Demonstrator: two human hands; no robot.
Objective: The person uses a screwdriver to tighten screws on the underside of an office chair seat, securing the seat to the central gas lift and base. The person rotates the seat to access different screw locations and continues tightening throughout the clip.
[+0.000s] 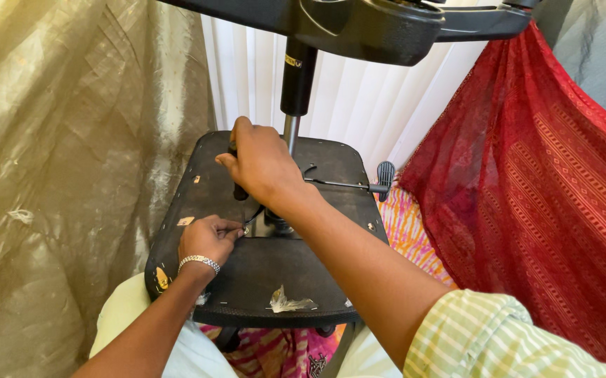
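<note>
An office chair lies upturned before me, its black seat underside [268, 269] facing up and its wheel base [359, 24] overhead on a gas-lift column [296, 77]. My right hand [261, 164] is wrapped around a black screwdriver handle [240, 191] held upright over the seat mechanism. My left hand [208, 238], with a metal bracelet on the wrist, rests on the seat underside and pinches at a small screw or tip beside the metal plate [247, 229]. The tool's tip is hidden by my hands.
A black adjustment lever [385, 173] sticks out to the right of the mechanism. A shiny gold cloth [72, 175] hangs at the left, a red patterned cloth [527, 175] at the right, white blinds [380, 105] behind. A torn bit of clear plastic [285, 302] clings to the seat's near edge.
</note>
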